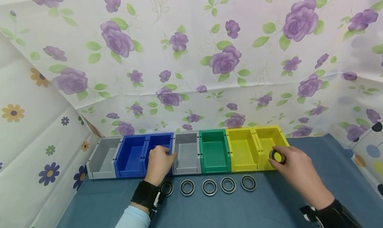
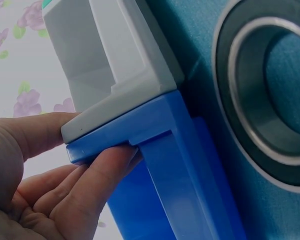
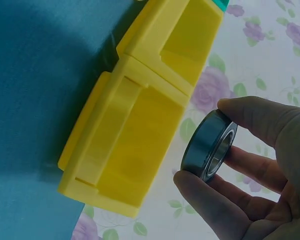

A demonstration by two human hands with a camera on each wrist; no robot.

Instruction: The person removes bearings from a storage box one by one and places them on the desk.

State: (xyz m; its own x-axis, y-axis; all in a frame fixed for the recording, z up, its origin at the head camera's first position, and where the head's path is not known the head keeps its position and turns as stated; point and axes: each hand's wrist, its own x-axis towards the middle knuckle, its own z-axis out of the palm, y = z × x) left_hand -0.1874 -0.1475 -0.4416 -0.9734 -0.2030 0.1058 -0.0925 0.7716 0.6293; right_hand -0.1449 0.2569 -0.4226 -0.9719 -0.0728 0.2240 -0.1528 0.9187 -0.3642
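My left hand [image 1: 158, 163] pinches the adjoining side walls of a blue bin [image 2: 162, 112] and the grey bin [image 2: 135, 92] beside it. Its thumb lies on the grey side, and its fingers reach inside the blue one. Between thumb and fingertips, my right hand [image 1: 302, 173] holds a ball bearing [image 3: 202, 142] tilted on edge. That bearing overlaps the rightmost yellow bin [image 1: 266, 134] in the head view. In front of the bins, several more bearings [image 1: 182, 189] lie flat in a row; the leftmost bearing [image 2: 225, 75] is close to my left wrist.
Further along the row of bins are a second yellow bin [image 1: 243, 148], a green bin [image 1: 214, 154], another blue bin [image 1: 131, 154] and a grey bin [image 1: 103, 158] at the left end. A blue cloth [image 1: 224, 211] covers the table. Flowered sheeting [image 1: 191, 71] hangs behind.
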